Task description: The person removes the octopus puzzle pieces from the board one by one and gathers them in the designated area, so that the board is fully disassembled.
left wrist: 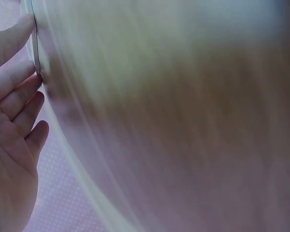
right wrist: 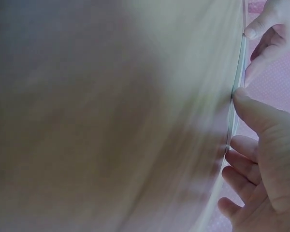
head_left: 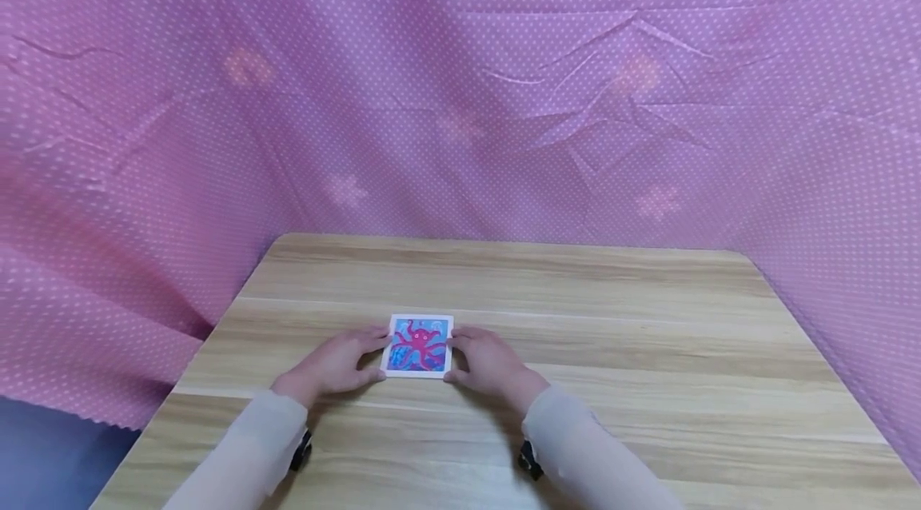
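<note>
A square picture board with a white border shows a pink-red octopus on a blue ground. It lies flat on the wooden table, though I cannot tell whether it is one piece. My left hand touches its left edge, thumb at the near corner and fingers farther up. On the opposite edge, my right hand rests in a mirrored pose. Both wrist views catch the board only as a thin edge, at the fingertips of the left hand and the thumb of the right.
Pink dotted cloth hangs behind the table and along both sides. Black wrist straps show under the pale sleeves. At the lower left, beyond the table edge, is a blue-grey surface.
</note>
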Available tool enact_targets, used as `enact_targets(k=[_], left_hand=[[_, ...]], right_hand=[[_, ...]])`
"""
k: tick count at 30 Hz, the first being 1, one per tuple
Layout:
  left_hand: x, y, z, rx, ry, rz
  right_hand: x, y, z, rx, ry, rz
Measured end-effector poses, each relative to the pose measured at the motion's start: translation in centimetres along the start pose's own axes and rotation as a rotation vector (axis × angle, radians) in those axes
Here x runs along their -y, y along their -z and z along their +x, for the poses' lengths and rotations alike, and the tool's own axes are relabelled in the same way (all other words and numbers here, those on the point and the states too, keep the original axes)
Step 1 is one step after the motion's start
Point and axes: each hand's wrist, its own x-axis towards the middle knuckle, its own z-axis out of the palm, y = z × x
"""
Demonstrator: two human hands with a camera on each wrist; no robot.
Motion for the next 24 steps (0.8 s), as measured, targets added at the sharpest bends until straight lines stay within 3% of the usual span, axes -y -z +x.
enact_targets(k=[11, 19, 24], left_hand=[[-1.9, -0.7, 0.8, -0.004, -0.061, 0.035], [-4.1, -1.0, 1.7, 0.006, -0.109, 0.044], [-5.5, -1.3, 2.4, 0.023, -0.107, 0.045]], right_hand=[[-1.9, 0.4, -2.3, -0.005, 0.012, 0.047], [-3.5, 1.1, -4.3, 0.001, 0.004, 0.09], [-4.4, 1.5, -5.4, -0.005, -0.013, 0.09]])
